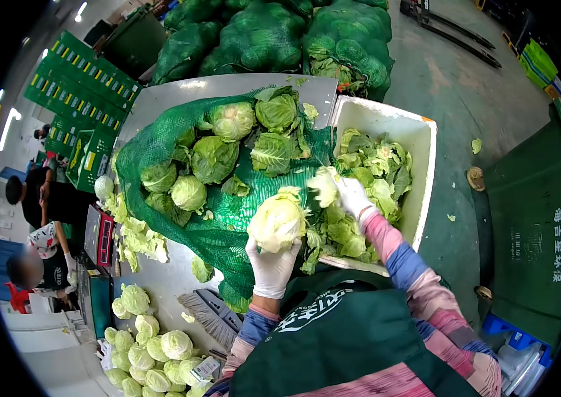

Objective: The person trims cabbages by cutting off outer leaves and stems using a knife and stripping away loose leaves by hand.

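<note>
My left hand [272, 268], in a white glove, holds a pale, trimmed cabbage [278, 221] from below, above the table. To its right, my gloved right hand [352, 196] grips a loose leaf [324, 186] by the inner edge of a white foam box. Green and pale leaves [379, 178] fill much of that foam box [422, 165]. Behind the held cabbage lies an open green net bag [227, 208], with several untrimmed cabbages [214, 159] on and inside it.
The metal table [194, 86] carries loose leaves [138, 238] and a red-edged scale [105, 238] at left. Trimmed cabbages [158, 351] are piled lower left. Full net bags [254, 40] stand behind. A green bin [535, 218] is at right; two people [42, 258] are at far left.
</note>
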A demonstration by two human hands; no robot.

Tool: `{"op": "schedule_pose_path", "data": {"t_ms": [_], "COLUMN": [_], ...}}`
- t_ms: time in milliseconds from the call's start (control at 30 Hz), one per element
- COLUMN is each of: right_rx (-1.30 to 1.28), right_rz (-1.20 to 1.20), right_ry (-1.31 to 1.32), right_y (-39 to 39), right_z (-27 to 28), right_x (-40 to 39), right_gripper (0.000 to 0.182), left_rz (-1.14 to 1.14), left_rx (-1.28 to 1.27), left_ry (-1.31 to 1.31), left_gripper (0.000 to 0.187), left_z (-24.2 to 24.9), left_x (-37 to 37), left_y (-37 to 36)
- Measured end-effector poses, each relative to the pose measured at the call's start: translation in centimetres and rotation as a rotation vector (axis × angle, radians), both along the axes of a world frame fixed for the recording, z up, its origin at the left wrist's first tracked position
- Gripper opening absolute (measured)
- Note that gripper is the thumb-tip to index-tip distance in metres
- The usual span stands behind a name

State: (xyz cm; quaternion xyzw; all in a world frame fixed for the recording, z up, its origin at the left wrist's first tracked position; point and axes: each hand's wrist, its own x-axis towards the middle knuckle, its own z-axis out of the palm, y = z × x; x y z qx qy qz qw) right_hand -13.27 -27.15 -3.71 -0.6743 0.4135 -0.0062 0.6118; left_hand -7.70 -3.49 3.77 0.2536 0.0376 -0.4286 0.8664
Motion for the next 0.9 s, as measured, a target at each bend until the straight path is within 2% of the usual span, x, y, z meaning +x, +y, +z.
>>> {"op": "schedule_pose_path", "data": {"t_ms": [33, 67, 100, 133, 167, 233, 300, 400, 433, 500, 567, 600, 700, 733, 767, 833, 900], "right_rx": [-0.269, -0.246, -0.197, -0.016, 0.169, 0.203, 0.046, 0.166, 0.075, -0.018, -0.075, -0.139, -0.127, -0.288, -0.163, -0.205, -0.109], "right_rz": [0.12, 0.139, 0.059, 0.054, 0.045, 0.254, 0.312, 0.229, 0.181, 0.134, 0.206, 0.175, 0.169, 0.088, 0.061, -0.048, -0.141], "right_ry": [0.029, 0.129, 0.072, -0.12, -0.309, -0.367, -0.679, -0.587, -0.616, -0.649, -0.503, -0.615, -0.633, -0.598, -0.51, -0.637, -0.512], "right_y": [-0.7, -0.5, 0.6, 2.0, 3.5, 4.7, 6.1, 6.6, 7.0, 7.4, 7.7, 7.8, 7.4, 7.1, 6.2, 5.7, 4.1], "right_z": [-2.1, -0.9, 0.3, 1.5, 5.1, 9.8, 7.2, 7.4, 7.3, 7.5, 8.0, 7.4, 7.7, 7.2, 8.4, 6.1, 4.0], "right_x": [-0.5, -0.6, 0.0, -0.2, -0.6, -1.1, 0.6, 0.3, 0.3, 0.2, -0.3, -0.1, -0.6, -0.7, -0.8, 0.0, 0.5], "right_gripper": [0.046, 0.054, 0.063, 0.066, 0.07, 0.071, 0.058, 0.048, 0.044, 0.04, 0.036, 0.034, 0.03, 0.023, 0.02, 0.015, 0.013], "left_rz": [-0.005, 0.001, -0.011, -0.022, -0.014, -0.108, -0.179, -0.215, -0.208, -0.111, -0.047, -0.074, -0.131, -0.166, -0.169, -0.177, -0.173], "left_rx": [-0.006, -0.006, 0.003, 0.017, 0.017, 0.084, 0.082, 0.162, 0.166, 0.362, 0.27, 0.283, 0.243, 0.189, 0.188, 0.043, 0.07], "left_ry": [-0.013, -0.015, -0.003, 0.013, 0.015, -0.008, -0.042, -0.225, -0.223, -0.507, -0.475, -0.48, -0.436, -0.391, -0.39, -0.181, -0.106], "left_gripper": [0.068, 0.068, 0.068, 0.069, 0.069, 0.07, 0.069, 0.066, 0.066, 0.07, 0.077, 0.08, 0.085, 0.086, 0.086, 0.085, 0.081], "left_z": [0.2, 0.2, 0.1, -0.1, -0.3, -1.0, -1.5, -0.8, -1.1, -1.3, -1.2, -1.4, -1.6, -1.7, -1.9, -2.6, -3.3], "left_x": [-0.2, -0.1, 0.3, 0.4, 0.6, 1.3, 2.0, 2.8, 2.8, 2.4, 1.8, 2.2, 2.9, 3.0, 2.8, 2.0, 1.4], "left_y": [0.3, 0.3, 0.2, 0.3, 0.3, 0.6, 1.0, 0.3, 0.2, -0.5, -0.3, -0.3, 0.4, 0.5, 0.5, 0.5, 0.8]}}
